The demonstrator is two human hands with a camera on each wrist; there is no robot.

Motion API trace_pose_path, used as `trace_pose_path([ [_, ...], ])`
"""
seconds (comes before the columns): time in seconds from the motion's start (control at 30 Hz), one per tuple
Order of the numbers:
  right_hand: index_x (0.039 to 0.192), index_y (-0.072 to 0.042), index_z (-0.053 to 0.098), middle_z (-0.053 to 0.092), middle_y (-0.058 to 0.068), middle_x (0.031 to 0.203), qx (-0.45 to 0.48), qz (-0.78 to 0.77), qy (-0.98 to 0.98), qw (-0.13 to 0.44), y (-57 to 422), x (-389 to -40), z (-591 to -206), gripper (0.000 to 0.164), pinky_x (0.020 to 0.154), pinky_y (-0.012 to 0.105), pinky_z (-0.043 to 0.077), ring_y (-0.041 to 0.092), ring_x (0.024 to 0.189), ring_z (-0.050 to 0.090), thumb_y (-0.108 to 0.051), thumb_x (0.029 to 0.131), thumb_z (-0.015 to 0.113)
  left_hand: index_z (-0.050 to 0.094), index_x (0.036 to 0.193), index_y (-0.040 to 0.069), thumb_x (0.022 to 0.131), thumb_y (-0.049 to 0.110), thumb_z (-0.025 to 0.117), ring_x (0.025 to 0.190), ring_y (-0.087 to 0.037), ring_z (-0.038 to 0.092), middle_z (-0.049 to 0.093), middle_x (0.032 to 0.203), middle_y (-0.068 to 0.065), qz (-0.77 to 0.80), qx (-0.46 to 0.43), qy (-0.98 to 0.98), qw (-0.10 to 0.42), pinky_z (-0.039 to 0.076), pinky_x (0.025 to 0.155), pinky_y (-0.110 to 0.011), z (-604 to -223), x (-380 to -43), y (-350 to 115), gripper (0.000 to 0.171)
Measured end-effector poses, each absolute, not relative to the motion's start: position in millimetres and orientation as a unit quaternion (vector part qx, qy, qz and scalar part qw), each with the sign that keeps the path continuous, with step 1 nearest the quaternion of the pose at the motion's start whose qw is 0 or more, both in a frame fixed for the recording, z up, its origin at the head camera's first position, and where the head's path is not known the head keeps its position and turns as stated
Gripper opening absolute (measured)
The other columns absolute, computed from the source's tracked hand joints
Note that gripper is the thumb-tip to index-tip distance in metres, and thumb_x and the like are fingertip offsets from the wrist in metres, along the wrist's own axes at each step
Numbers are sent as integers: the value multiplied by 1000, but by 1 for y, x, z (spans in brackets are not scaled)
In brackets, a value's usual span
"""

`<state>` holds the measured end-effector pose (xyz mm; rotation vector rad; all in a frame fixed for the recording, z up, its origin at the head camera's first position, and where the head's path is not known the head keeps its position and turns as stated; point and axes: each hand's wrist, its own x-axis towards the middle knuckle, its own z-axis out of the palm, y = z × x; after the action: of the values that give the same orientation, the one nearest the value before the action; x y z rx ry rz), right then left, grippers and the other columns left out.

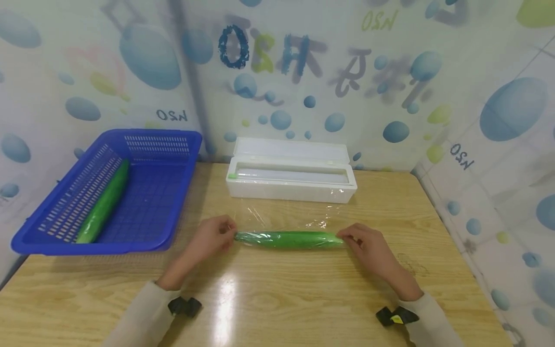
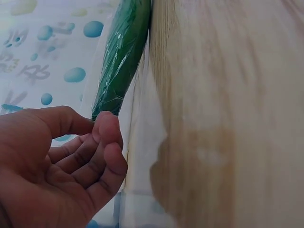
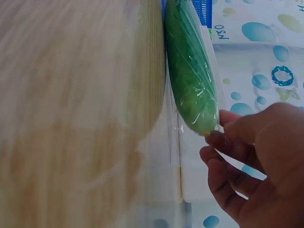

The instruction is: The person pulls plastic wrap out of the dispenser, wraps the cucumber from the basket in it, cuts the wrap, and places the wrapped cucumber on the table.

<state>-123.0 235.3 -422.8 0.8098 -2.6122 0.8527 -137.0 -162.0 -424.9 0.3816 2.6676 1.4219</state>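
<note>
A long green cucumber (image 1: pixel 290 239) lies crosswise over the table in front of me, with clear plastic wrap (image 1: pixel 321 222) around it. The film stretches back from it toward a white wrap dispenser box (image 1: pixel 290 190), whose lid stands raised. At the cucumber's left end, my left hand (image 1: pixel 213 234) pinches the darker tip between thumb and forefinger. My right hand (image 1: pixel 368 248) pinches the opposite, paler tip. In the right wrist view, shiny creased film covers the cucumber (image 3: pixel 192 71) down to its rounded end. The left wrist view shows film creases on the cucumber (image 2: pixel 122 52) too.
A blue plastic basket (image 1: pixel 173 212) stands at the left of the wooden table (image 1: pixel 277 299), holding another green cucumber (image 1: pixel 104 205). Behind the dispenser rises a wall (image 1: pixel 277 72) with blue and green bubble patterns. A second wall borders the table's right edge.
</note>
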Motion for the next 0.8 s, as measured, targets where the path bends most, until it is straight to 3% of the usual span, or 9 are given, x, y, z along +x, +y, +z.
trace_pose_path([
  [0.3,108,-12,69,64,-4,97,251,331,-908,60,240,-125,-431,36,67,27,51,11,84,58,-7,74,81,63,92,-4,92,3,60,52,-19,57,60,62,-5,482,111,866,78,50,46,-31,-426,-140,-164,8],
  [0.6,106,-19,74,68,-9,94,207,340,-915,65,242,-128,-440,35,67,26,51,6,79,59,-14,73,83,64,95,-8,94,6,58,54,-20,60,62,64,-9,520,98,842,108,53,50,-33,-427,-145,-166,15],
  [0.7,107,-18,74,67,-10,92,213,339,-914,64,243,-129,-440,35,65,25,50,5,76,58,-15,73,82,63,95,-10,94,3,56,54,-19,59,62,65,-10,521,105,841,99,52,50,-31,-427,-147,-169,14],
  [0.8,107,-16,74,66,-10,89,218,336,-914,63,243,-129,-440,35,64,25,50,6,74,56,-15,73,82,62,96,-9,91,-4,56,58,-18,56,62,70,-12,502,116,856,47,49,52,-28,-426,-147,-171,10],
])
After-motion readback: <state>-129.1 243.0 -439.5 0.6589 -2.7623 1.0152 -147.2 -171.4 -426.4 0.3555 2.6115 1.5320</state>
